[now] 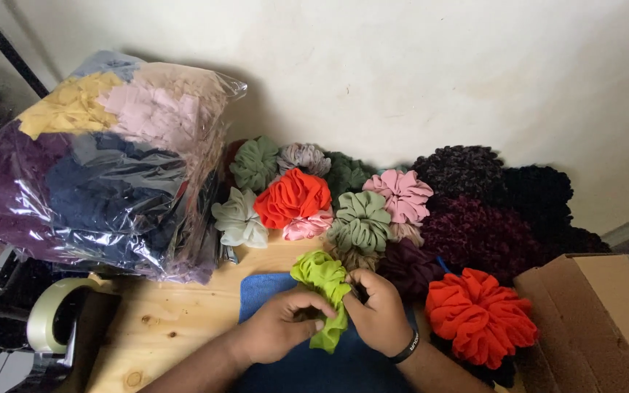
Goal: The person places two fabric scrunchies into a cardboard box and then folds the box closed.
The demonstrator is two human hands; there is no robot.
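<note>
A lime green fabric scrunchie [325, 280] is gripped from both sides over a blue cloth [263, 291] on the wooden table [161, 320]. My left hand [282, 329] pinches its lower left part. My right hand [378, 313], with a black wristband, holds its right side. Just beyond lies a pile of finished scrunchies: an orange one [293, 196], a sage green one [362, 220], a pink one [403, 193], a pale mint one [240, 218] and several dark ones [475, 218].
A large clear plastic bag [96, 167] stuffed with coloured fabric pieces sits at the left. A roll of tape [49, 316] rests at the table's left edge. An orange scrunchie [480, 316] lies right, beside a cardboard box [598, 313]. A pale wall backs the table.
</note>
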